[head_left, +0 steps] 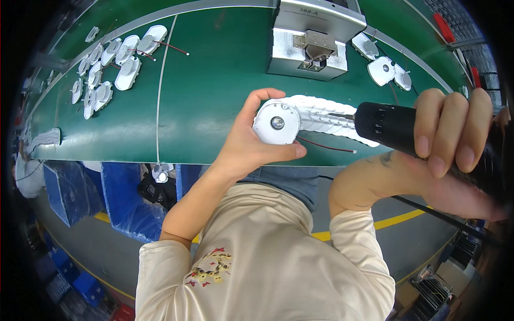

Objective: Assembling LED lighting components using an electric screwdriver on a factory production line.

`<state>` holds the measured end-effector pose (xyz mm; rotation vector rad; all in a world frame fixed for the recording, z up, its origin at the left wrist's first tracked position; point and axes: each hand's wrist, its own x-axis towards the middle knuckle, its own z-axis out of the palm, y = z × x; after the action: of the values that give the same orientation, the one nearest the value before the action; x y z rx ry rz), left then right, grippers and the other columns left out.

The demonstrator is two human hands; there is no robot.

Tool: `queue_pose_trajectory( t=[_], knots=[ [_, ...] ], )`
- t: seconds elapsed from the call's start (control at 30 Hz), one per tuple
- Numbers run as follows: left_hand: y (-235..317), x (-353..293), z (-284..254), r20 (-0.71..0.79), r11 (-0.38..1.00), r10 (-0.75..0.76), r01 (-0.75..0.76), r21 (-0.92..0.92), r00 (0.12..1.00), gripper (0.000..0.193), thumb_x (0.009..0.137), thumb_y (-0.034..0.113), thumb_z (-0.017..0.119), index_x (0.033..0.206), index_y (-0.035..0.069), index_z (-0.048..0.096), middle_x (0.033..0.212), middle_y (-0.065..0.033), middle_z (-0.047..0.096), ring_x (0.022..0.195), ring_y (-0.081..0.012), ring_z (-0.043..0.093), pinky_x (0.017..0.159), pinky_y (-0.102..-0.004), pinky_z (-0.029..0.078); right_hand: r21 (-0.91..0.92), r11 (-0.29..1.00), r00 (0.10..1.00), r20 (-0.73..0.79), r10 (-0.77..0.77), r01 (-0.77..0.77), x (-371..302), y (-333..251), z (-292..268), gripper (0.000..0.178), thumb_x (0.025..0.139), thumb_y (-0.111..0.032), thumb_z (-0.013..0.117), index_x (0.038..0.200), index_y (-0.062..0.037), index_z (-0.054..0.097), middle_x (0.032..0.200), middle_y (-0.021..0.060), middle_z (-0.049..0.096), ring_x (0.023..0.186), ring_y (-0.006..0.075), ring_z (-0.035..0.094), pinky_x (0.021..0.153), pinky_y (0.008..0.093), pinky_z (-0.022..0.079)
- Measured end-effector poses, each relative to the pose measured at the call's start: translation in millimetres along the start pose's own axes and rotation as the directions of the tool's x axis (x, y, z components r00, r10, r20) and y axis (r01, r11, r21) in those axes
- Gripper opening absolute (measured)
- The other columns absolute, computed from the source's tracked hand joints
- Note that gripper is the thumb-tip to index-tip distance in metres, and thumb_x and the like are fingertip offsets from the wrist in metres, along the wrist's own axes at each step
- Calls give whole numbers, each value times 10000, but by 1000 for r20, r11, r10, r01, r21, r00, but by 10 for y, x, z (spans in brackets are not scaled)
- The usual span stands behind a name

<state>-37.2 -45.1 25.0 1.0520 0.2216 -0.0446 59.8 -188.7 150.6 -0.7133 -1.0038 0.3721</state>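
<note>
Green bench: is spreading beneath the work, its near edge running just in front of the person; bench surface (214, 59).
Left cluster: white units (128, 73) are lying close together at the far left, some trailing thin wires.
Silver machine: is standing toward the bench's far side, beyond the hands (279, 49).
Black power screwdriver: is lying nearly level in the right hand, its body (386, 126) pointing left.
Right hand (452, 134): is wrapping its fingers around the screwdriver; its thumb is not showing clearly.
White row: overlapping white pieces (321, 109) are lying on the bench, partly behind the housing and screwdriver.
Left hand (251, 136): is holding the housing by its rim, a finger curving over the far edge, the thumb crossing the near one.
White round housing (277, 131): is sitting in the left hand over the bench's near part, domed centre facing up; is probably light and stiff, with a smooth skin that may be slippery. The outer rim is offering the best hold, leaving the face uncovered.
Red-dark wire (326, 145): is trailing rightward from beside the housing; is looking thin and flexible, likely fragile, so a poor place for gripping.
Screwdriver bit (342, 116): is pointing toward the housing, apart from it.
Shiny dome (277, 123): is sitting mid-face, probably better left unpressed.
</note>
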Motion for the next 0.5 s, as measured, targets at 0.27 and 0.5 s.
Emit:
queue_pose_trajectory(
  t=[0.27,0.5],
  knots=[
    [32,70,121,-3,997,21,-21,69,1000,677,641,-124,692,1234,61,422,1010,-74,601,871,-160,644,741,-298,548,-21,1000,1000,-4,-1,1,46,27,-156,448,970,-461,326,1165,-59,364,678,171,532,495,290,528,540,419,442],
    [-22,103,79,9,999,-1,1,35,1000,664,643,-131,709,1237,47,472,1053,-99,623,891,-201,660,757,-302,559,-25,1000,1000,4,2,-2,60,94,-117,437,975,-453,320,1163,-61,364,677,170,531,494,290,527,540,420,441]
  ],
)
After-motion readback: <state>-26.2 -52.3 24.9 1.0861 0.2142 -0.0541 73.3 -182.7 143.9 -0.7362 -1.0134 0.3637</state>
